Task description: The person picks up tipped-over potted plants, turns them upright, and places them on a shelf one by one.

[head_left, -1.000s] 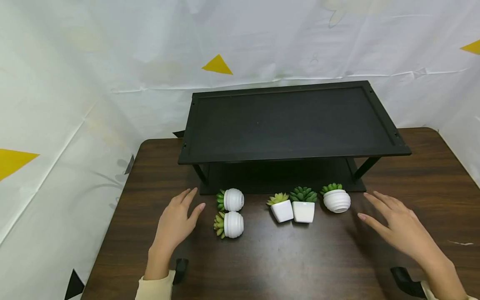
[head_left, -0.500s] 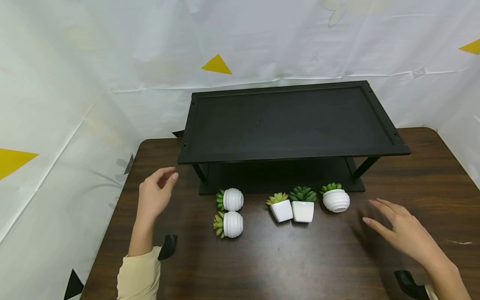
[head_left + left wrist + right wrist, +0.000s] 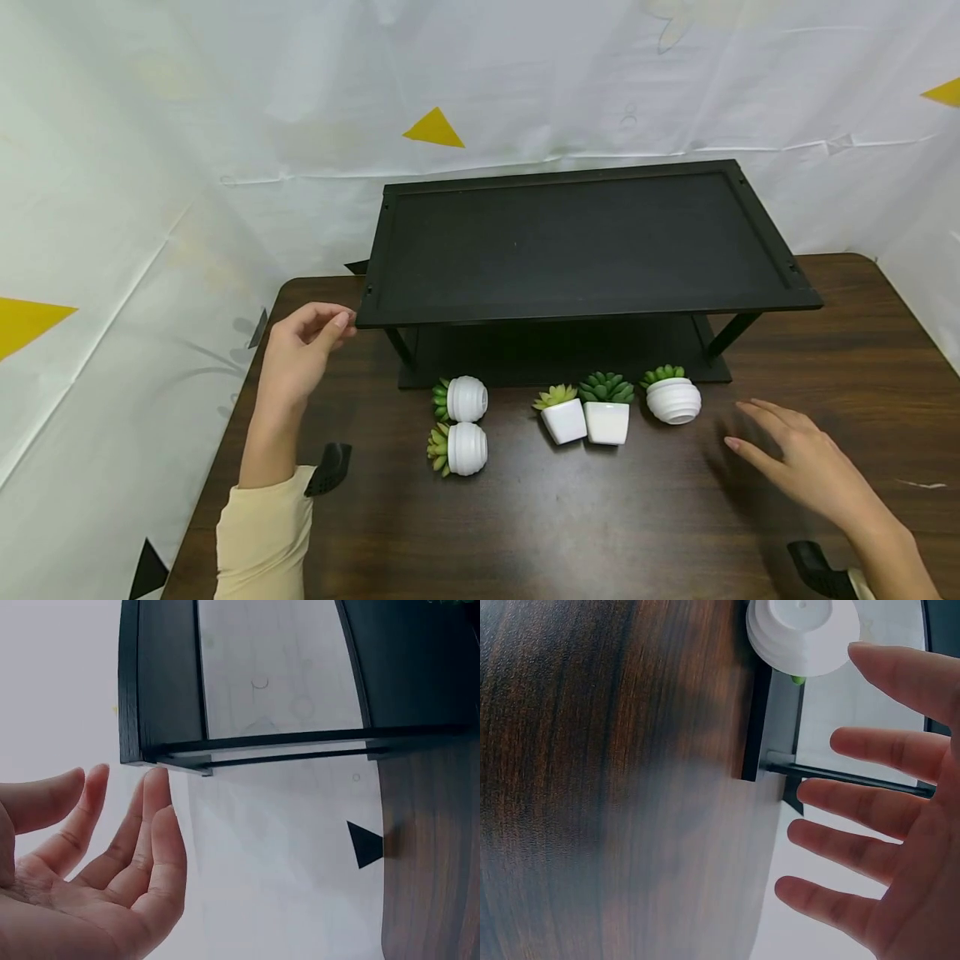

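A black two-tier shelf [image 3: 585, 242] stands at the back of the table. My left hand [image 3: 298, 354] is at the front left corner of its top tier. In the left wrist view the fingers [image 3: 159, 855] are loosely bent and the thumb stands apart from them. A fingertip meets or nearly meets the shelf corner; I cannot tell which. My right hand [image 3: 806, 458] hovers over the table with spread fingers, holding nothing. Nearest to it is a round white potted succulent [image 3: 673, 402], tipped over. Two square white potted succulents [image 3: 564, 421] [image 3: 607, 422] lie left of that one.
Two more round white potted succulents [image 3: 467, 400] [image 3: 467, 449] lie sideways before the shelf's left end. Under everything is a dark wooden table [image 3: 540, 533]. A white sheet [image 3: 285, 108] with yellow and black triangles hangs behind and at the sides.
My left hand has moved left and away from me, from beside the round pots to the shelf's front left corner. The right hand has shifted slightly right. Shelf and plants have stayed put.
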Demonstrator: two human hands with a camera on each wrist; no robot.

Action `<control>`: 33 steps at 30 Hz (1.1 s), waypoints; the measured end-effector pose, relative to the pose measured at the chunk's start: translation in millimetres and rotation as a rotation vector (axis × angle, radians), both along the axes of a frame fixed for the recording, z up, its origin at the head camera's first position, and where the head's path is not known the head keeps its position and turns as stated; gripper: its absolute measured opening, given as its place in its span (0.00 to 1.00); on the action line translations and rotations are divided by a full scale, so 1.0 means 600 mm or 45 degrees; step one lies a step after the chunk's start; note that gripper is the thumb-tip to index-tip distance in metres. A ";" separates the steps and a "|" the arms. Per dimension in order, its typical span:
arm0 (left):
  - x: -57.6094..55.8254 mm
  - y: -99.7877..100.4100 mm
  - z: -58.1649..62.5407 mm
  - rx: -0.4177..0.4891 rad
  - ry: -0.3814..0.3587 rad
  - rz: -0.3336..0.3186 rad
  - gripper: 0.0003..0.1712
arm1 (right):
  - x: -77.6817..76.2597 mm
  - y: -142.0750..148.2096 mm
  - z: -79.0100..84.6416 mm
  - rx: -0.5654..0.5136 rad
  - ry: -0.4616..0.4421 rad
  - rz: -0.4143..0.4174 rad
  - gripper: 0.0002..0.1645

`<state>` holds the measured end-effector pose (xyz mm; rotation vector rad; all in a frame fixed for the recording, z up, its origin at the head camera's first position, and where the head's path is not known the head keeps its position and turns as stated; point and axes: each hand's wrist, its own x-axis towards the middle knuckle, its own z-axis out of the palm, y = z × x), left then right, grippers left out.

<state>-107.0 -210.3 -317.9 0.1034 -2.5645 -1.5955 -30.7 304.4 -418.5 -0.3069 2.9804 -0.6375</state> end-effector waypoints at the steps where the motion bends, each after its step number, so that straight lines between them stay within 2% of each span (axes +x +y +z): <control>1: -0.001 0.001 0.001 -0.011 -0.007 -0.004 0.15 | 0.000 0.000 0.000 -0.001 -0.001 0.002 0.34; 7: -0.008 0.006 -0.001 -0.054 -0.053 0.008 0.15 | -0.001 0.000 0.000 -0.027 0.020 0.017 0.33; 13: -0.010 0.006 -0.006 -0.009 -0.073 0.022 0.16 | -0.008 -0.006 0.010 -0.128 -0.025 0.033 0.33; 18: -0.012 0.007 -0.008 0.016 -0.073 0.040 0.16 | -0.018 -0.020 0.023 -0.176 -0.099 -0.030 0.34; 26: -0.013 0.008 -0.012 0.046 -0.077 0.056 0.16 | -0.043 -0.041 0.028 -0.200 -0.100 -0.097 0.32; 33: -0.014 0.009 -0.015 0.049 -0.077 0.071 0.16 | -0.068 -0.056 0.027 -0.195 -0.228 -0.127 0.37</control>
